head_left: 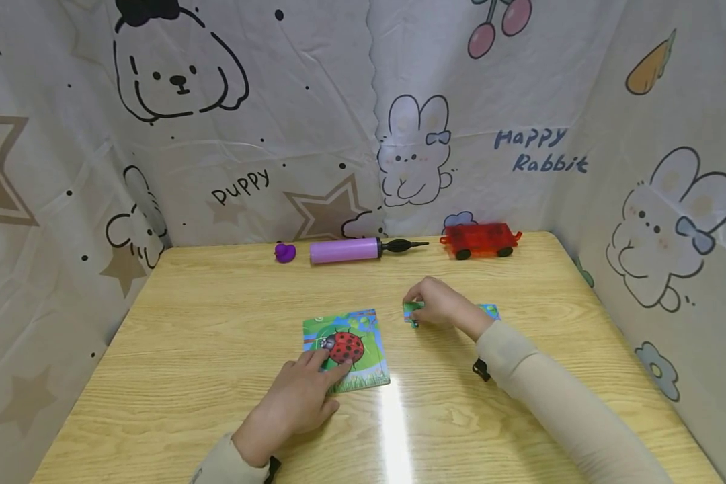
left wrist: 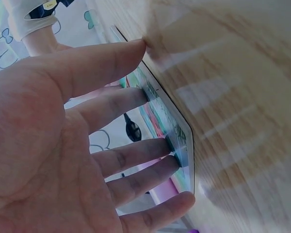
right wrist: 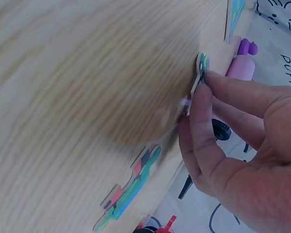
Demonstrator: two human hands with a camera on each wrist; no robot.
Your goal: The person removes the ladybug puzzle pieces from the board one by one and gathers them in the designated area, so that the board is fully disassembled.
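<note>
A square ladybug puzzle point(head_left: 372, 366) lies on the table in front of my left hand point(head_left: 299, 393). That hand's fingers are spread and fairly straight, their tips resting on the puzzle; the left wrist view shows the palm point(left wrist: 53, 160) and the puzzle's edge point(left wrist: 186, 141). To the right, my right hand point(head_left: 441, 306) pinches a small green and blue puzzle piece point(head_left: 409, 308) at the tabletop. In the right wrist view the fingertips meet at this piece point(right wrist: 202, 63), covering part of it. A second puzzle piece point(right wrist: 131, 187) lies apart on the table, partly behind the right wrist in the head view.
Along the table's back edge stand a purple rubber duck point(head_left: 285, 253), a purple hand pump point(head_left: 345, 251) with a black nozzle, and a red toy wagon point(head_left: 480, 240). A printed cloth point(head_left: 314, 121) hangs behind and at both sides of the wooden table point(head_left: 218, 316).
</note>
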